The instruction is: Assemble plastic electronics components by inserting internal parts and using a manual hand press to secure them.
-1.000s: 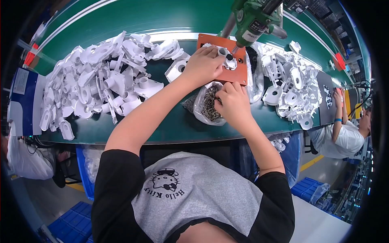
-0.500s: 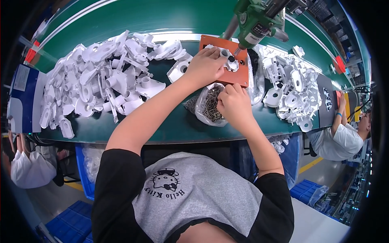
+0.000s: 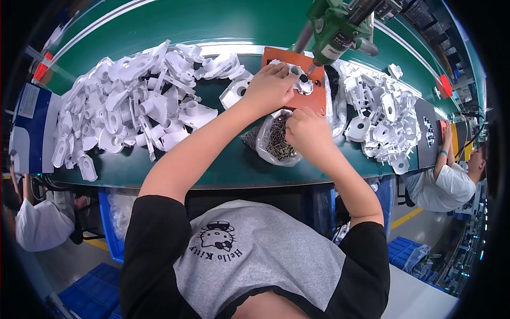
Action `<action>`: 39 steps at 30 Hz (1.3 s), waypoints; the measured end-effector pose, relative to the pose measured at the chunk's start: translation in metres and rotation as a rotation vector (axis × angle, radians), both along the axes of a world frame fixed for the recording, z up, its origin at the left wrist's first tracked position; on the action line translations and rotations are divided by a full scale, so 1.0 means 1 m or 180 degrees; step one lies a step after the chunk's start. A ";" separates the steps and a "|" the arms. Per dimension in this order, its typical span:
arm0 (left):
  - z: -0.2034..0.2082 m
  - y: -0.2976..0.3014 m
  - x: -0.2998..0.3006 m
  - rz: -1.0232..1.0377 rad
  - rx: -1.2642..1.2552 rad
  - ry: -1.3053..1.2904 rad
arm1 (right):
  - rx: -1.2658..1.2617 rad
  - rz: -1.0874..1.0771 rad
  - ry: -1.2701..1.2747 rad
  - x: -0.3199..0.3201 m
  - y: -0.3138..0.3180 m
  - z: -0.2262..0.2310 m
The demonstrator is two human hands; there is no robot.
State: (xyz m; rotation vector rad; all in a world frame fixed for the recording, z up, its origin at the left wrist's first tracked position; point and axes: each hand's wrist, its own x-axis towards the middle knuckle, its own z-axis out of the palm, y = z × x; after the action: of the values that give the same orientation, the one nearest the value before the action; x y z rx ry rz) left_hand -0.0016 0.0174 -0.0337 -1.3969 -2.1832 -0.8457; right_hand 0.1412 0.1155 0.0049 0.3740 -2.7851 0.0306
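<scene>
My left hand [image 3: 270, 89] is closed on a white plastic part [image 3: 304, 87] with a dark round hole, which lies on an orange fixture plate [image 3: 319, 99]. The hand covers much of that part. My right hand [image 3: 308, 131] is at the right rim of a clear plastic bag [image 3: 263, 147] of small metal screws [image 3: 279, 139]. Its fingers are pinched together, and whatever is between them is hidden. Above the plate, the tip of a green screwdriving machine [image 3: 330, 45] points down beside the white part.
A large heap of white plastic parts [image 3: 122, 101] covers the left of the green bench [image 3: 212, 173]. Another heap [image 3: 385, 114] lies to the right. Blue bins [image 3: 109, 226] stand below the bench edge. One person [image 3: 446, 183] works at far right, another [image 3: 42, 223] at far left.
My right hand has shifted slightly up, toward the orange plate, and its elbow has swung outward to the right. The left hand and the white part stay in place.
</scene>
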 end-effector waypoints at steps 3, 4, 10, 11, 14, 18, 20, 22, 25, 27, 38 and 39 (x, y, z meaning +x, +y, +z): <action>0.000 -0.005 -0.001 0.0061 -0.0043 0.0079 | -0.1175 -0.0162 -0.0579 -0.002 0.006 0.023; 0.000 -0.007 -0.001 0.0067 -0.0045 0.0076 | -0.1641 -0.0240 -0.0736 -0.003 0.010 0.033; 0.003 -0.003 0.000 0.0034 0.0021 0.0048 | -0.2732 -0.0873 -0.0393 -0.035 0.064 0.028; 0.002 -0.003 0.000 0.0020 0.0023 0.0053 | -0.2887 -0.0960 -0.0337 -0.041 0.068 0.025; 0.002 -0.003 -0.001 0.0016 0.0014 0.0041 | -0.2776 -0.0999 -0.0316 -0.054 0.074 0.018; 0.001 -0.002 -0.001 0.0066 0.0133 0.0147 | -0.2815 -0.1037 -0.0522 -0.068 0.079 0.009; 0.002 -0.003 0.000 0.0074 0.0121 0.0157 | -0.2797 -0.1018 -0.0462 -0.071 0.082 0.004; 0.003 -0.003 0.000 0.0080 0.0110 0.0162 | -0.2776 -0.1004 -0.0404 -0.073 0.084 0.002; 0.002 -0.004 -0.001 0.0032 0.0030 0.0009 | -0.2877 -0.1025 -0.0517 -0.075 0.084 0.005; 0.001 -0.005 -0.002 0.0043 0.0032 -0.0001 | -0.2907 -0.1059 -0.0588 -0.077 0.083 0.007; 0.002 -0.005 -0.001 0.0043 0.0042 0.0041 | -0.3077 -0.0940 -0.0892 -0.084 0.091 0.010; 0.001 -0.005 -0.001 0.0047 0.0042 0.0052 | -0.3151 -0.0911 -0.1024 -0.085 0.091 0.010</action>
State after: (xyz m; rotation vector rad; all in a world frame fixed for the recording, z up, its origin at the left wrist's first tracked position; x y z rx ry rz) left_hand -0.0026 0.0129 -0.0325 -1.3750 -2.1691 -0.8390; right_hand 0.0562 0.2063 0.0148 -0.3034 -2.6613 1.4192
